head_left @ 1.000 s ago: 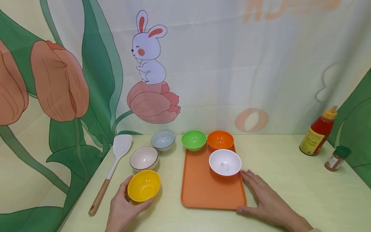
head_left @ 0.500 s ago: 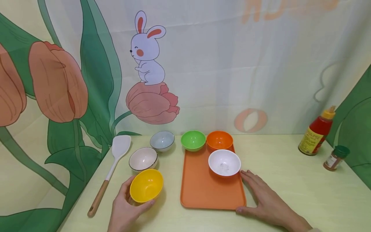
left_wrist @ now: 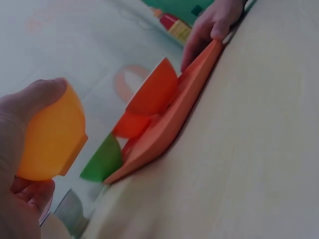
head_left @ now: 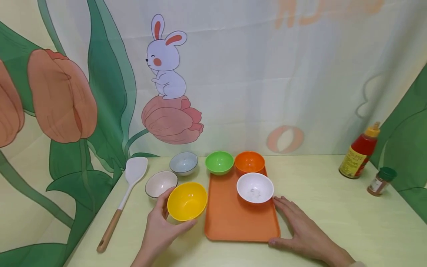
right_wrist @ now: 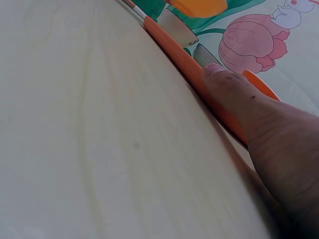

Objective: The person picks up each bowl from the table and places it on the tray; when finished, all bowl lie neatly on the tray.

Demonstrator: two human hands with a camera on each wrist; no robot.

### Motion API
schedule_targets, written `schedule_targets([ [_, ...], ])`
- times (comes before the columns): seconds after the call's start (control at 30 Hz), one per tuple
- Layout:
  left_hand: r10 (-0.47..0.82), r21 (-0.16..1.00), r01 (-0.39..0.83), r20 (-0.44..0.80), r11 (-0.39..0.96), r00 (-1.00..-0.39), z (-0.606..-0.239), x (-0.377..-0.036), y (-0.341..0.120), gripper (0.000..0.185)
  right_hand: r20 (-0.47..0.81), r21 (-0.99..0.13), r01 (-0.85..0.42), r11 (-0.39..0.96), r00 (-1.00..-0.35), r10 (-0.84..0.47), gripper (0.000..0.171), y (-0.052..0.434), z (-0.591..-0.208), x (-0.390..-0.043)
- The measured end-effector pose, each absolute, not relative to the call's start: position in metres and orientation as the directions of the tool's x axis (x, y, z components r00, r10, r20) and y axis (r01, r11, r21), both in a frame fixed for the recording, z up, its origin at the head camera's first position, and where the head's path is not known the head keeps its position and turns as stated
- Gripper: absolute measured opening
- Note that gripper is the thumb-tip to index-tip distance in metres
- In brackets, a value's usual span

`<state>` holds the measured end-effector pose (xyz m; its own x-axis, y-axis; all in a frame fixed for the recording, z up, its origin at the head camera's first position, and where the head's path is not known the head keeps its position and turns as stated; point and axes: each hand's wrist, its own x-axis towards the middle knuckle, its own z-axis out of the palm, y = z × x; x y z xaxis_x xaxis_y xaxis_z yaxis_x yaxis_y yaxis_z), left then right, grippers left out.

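Left hand point(head_left: 159, 231): fingers and thumb curled round the round yellow plastic bowl point(head_left: 186, 200), thumb at the rim nearest the person, fingers behind the far wall. The bowl is tilted, held off the pale yellow-green wooden tabletop point(head_left: 333, 222), just beside the left long edge of the tray.

Right hand point(head_left: 301, 230): flat on the tabletop, fingers straight and slightly spread, holding nothing. Fingertips lie against the right long edge of the flat rectangular orange plastic tray point(head_left: 233, 218); thumb tip rests at the tray's near right corner.

Round white plastic bowl point(head_left: 255, 187): upright on the tray, just beyond the right hand's fingertips, close to touching them.

Round orange plastic bowl point(head_left: 249, 162): at the tray's far end, beyond the white bowl.

Round green plastic bowl point(head_left: 219, 162): beside the orange bowl, at the tray's far left corner.

Cream ceramic bowl with dark rim point(head_left: 161, 183): on the tabletop, just beyond the left hand's fingers, partly hidden by the yellow bowl.

Pale grey-blue ceramic bowl point(head_left: 183, 163): farther beyond the left fingers.

White silicone spatula with wooden handle point(head_left: 124, 196): on the tabletop, left of the left hand.

Red squeeze sauce bottle with yellow cap point(head_left: 358, 152) and small green-lidded spice jar point(head_left: 377, 181): well apart to the right of the right hand.
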<state>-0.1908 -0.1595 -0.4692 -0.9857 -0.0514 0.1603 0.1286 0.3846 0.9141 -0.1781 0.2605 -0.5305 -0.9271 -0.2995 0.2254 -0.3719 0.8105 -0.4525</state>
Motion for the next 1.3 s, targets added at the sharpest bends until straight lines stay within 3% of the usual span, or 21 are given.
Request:
schedule_targets([
  [0.23,0.007,0.891,0.217,0.234,0.398,-0.972,-0.47,-0.216,-0.132,0.109,0.216,-0.459,-0.372,0.807,-0.928,-0.305,0.12,0.257,-0.531,-0.179],
  [0.7,0.029,0.898,0.19,0.195,0.396,-0.98,-0.496,-0.266,-0.098,0.114,0.197,-0.454,-0.353,0.818,-0.935,-0.294,0.122,0.258,-0.53,-0.178],
  [1.3,0.094,0.904,0.191,0.168,0.382,-0.981,-0.515,-0.281,-0.082,0.117,0.18,-0.449,-0.332,0.83,-0.943,-0.279,0.121,0.259,-0.528,-0.179],
])
